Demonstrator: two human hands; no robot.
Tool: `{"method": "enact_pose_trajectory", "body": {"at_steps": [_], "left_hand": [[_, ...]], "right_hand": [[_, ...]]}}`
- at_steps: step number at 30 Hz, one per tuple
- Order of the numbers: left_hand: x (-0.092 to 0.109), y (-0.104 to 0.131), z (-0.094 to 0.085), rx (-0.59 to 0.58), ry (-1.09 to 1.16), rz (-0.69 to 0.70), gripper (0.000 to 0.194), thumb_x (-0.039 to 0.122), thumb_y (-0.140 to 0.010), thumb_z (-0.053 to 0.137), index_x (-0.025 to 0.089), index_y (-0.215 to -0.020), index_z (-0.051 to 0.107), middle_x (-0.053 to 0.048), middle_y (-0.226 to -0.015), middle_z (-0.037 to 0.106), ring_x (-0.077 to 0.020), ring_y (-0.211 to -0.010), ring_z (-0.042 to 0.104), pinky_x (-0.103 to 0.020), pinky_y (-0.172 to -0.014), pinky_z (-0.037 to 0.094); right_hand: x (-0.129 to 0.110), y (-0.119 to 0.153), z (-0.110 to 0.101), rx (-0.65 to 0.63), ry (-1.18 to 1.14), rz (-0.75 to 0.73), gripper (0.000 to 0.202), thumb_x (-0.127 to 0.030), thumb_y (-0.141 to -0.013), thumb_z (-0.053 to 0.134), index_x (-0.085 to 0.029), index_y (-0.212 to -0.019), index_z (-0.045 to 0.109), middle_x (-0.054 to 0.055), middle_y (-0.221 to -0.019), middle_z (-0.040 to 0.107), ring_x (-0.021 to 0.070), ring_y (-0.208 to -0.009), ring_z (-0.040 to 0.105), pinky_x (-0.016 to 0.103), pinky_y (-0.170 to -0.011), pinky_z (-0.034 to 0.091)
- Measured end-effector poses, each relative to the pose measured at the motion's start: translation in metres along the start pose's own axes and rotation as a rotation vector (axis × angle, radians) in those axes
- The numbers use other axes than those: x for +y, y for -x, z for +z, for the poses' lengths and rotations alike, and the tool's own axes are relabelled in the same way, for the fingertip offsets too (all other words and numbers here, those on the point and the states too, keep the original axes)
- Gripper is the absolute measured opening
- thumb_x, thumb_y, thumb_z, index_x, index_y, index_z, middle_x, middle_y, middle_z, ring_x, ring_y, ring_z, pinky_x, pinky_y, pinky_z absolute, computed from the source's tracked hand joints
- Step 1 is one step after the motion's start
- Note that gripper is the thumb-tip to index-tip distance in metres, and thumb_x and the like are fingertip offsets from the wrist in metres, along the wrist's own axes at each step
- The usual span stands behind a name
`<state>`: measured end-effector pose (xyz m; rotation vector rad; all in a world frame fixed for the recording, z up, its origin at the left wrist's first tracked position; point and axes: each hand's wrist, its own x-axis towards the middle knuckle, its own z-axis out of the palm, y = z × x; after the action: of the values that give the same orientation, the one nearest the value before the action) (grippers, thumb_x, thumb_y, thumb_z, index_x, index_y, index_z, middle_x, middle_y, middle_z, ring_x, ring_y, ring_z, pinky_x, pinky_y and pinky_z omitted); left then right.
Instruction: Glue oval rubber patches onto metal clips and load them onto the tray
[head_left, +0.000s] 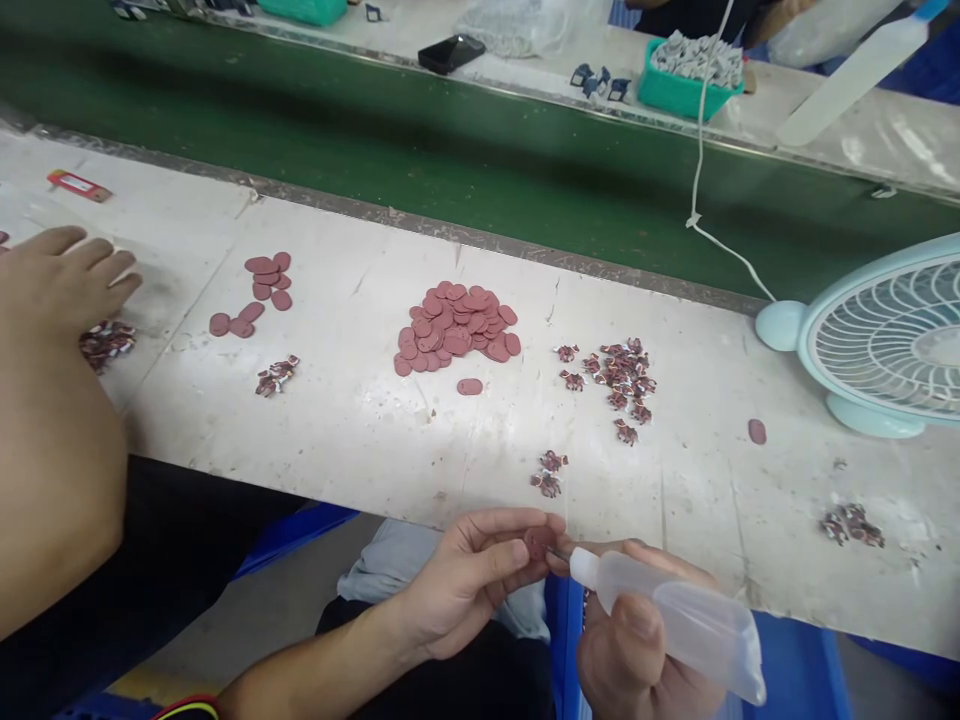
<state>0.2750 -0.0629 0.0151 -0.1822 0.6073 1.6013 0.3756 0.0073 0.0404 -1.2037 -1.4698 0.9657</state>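
A white worktable carries a central heap of reddish oval discs, a smaller scatter of the same discs to its left, one stray disc near the right, and several clusters of small dark red-and-white parts, with another cluster well apart at the far right. A pale blue desk fan stands at the table's right end, its white cord running up across a green conveyor belt. Beyond the belt sit a teal tray of grey parts and a black phone, while a co-worker's hand rests on the table at the left near a red tag.
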Motion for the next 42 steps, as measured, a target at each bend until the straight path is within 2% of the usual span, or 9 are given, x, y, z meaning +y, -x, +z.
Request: {"method": "enact_pose_trajectory", "body": {"at_steps": [7, 13, 26, 28, 31, 36, 38, 40, 42], "left_hand": [[0.001, 0.002, 0.001, 0.032, -0.016, -0.013, 0.022, 0.014, -0.084, 0.073, 0.017, -0.106, 0.077, -0.010, -0.118, 0.076, -0.0164, -0.105, 0.071, -0.022, -0.090, 0.054], [0.001, 0.002, 0.000, 0.031, -0.005, -0.008, 0.023, 0.013, -0.085, 0.073, 0.017, -0.107, 0.077, -0.009, -0.119, 0.075, -0.0170, -0.106, 0.071, -0.022, -0.090, 0.055], [-0.001, 0.003, -0.001, 0.021, -0.009, -0.008, 0.022, 0.013, -0.086, 0.071, 0.017, -0.108, 0.076, -0.009, -0.119, 0.075, -0.0161, -0.107, 0.071, -0.021, -0.090, 0.055], [0.000, 0.002, -0.001, 0.007, -0.011, 0.000, 0.022, 0.013, -0.087, 0.070, 0.017, -0.108, 0.076, -0.009, -0.120, 0.075, -0.0173, -0.108, 0.071, -0.022, -0.091, 0.055], [0.003, 0.002, -0.001, -0.014, -0.025, 0.030, 0.021, 0.014, -0.088, 0.069, 0.017, -0.108, 0.076, -0.009, -0.119, 0.075, -0.0206, -0.110, 0.071, -0.023, -0.091, 0.055], [0.009, 0.002, -0.004, -0.033, -0.061, 0.045, 0.021, 0.017, -0.090, 0.067, 0.018, -0.109, 0.075, -0.009, -0.120, 0.074, -0.0220, -0.100, 0.074, -0.026, -0.080, 0.060], [0.011, 0.003, -0.007, -0.016, -0.069, 0.054, 0.021, 0.016, -0.089, 0.068, 0.019, -0.108, 0.075, -0.009, -0.119, 0.074, -0.0205, -0.097, 0.074, -0.024, -0.077, 0.060], [0.014, 0.004, -0.009, 0.012, -0.075, 0.072, 0.021, 0.016, -0.088, 0.069, 0.018, -0.107, 0.076, -0.009, -0.119, 0.074, -0.0201, -0.096, 0.074, -0.023, -0.076, 0.060], [0.017, 0.005, -0.010, 0.038, -0.078, 0.090, 0.020, 0.017, -0.087, 0.070, 0.018, -0.107, 0.076, -0.010, -0.118, 0.075, -0.0201, -0.095, 0.074, -0.023, -0.077, 0.060]], "right_hand": [[0.004, 0.000, -0.004, -0.049, -0.008, -0.075, 0.026, -0.043, -0.082, 0.070, -0.027, -0.102, 0.065, 0.004, -0.079, 0.066, 0.0252, -0.066, 0.063, 0.043, -0.058, 0.050], [-0.005, -0.005, -0.001, -0.097, -0.168, 0.017, 0.020, -0.044, -0.087, 0.063, -0.029, -0.101, 0.063, 0.003, -0.072, 0.068, 0.0265, -0.058, 0.064, 0.047, -0.057, 0.053], [-0.002, -0.003, -0.010, -0.207, -0.162, 0.024, 0.024, -0.041, -0.086, 0.067, -0.031, -0.108, 0.062, 0.002, -0.081, 0.070, 0.0266, -0.069, 0.068, 0.048, -0.073, 0.055], [-0.003, -0.011, -0.014, -0.204, -0.271, 0.105, 0.022, -0.041, -0.086, 0.065, -0.029, -0.104, 0.063, 0.001, -0.078, 0.069, 0.0247, -0.066, 0.068, 0.043, -0.064, 0.057], [0.008, -0.039, -0.028, -0.258, -0.612, 0.455, 0.025, -0.046, -0.085, 0.060, -0.026, -0.100, 0.062, 0.001, -0.074, 0.065, 0.0196, -0.063, 0.067, 0.031, -0.048, 0.056], [0.075, -0.104, -0.057, -0.280, -1.595, 1.120, 0.032, -0.033, -0.089, 0.049, -0.020, -0.118, 0.047, 0.003, -0.078, 0.058, 0.0136, -0.068, 0.065, 0.019, -0.047, 0.059], [0.097, -0.117, -0.063, -0.332, -1.715, 1.181, 0.027, -0.036, -0.092, 0.042, -0.022, -0.115, 0.045, -0.001, -0.068, 0.051, 0.0138, -0.059, 0.062, 0.018, -0.036, 0.053], [0.100, -0.116, -0.065, -0.357, -1.730, 1.156, 0.033, -0.044, -0.090, 0.050, -0.022, -0.114, 0.047, -0.004, -0.064, 0.047, 0.0127, -0.051, 0.058, 0.016, -0.028, 0.046], [0.085, -0.102, -0.061, -0.371, -1.488, 1.003, 0.045, -0.053, -0.083, 0.061, -0.021, -0.114, 0.051, -0.005, -0.064, 0.046, 0.0094, -0.046, 0.051, 0.014, -0.026, 0.038]]}}
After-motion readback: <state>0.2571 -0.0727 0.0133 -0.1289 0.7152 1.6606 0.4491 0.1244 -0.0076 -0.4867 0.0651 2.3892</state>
